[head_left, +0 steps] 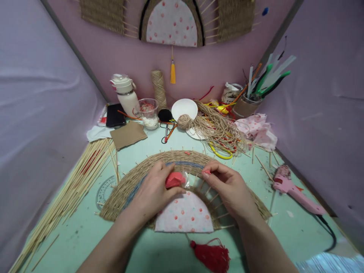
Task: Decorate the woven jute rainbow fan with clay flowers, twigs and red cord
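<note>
My left hand [152, 191] is closed round a coral lump of modelling clay [174, 179] in a clear plastic wrapper. Between the thumb and fingertips of my right hand [229, 185] is a small pinch of the same coral clay [207, 172]. Both hands are over a half-round twine weaving [116, 206] on thin sticks, which has a blue band running through it. Tiny coral bits [187, 153] sit near its top edge. At its centre lies a white half-circle of dotted fabric [184, 222], and a red tassel [212, 256] hangs below.
Bamboo sticks [68, 182] and a protractor [104, 191] lie at left; a pink glue gun [295, 193] with its cord is at right. Along the back stand a bottle [125, 94], a plastic cup [149, 113], loose twine [218, 125] and a tool can [246, 108].
</note>
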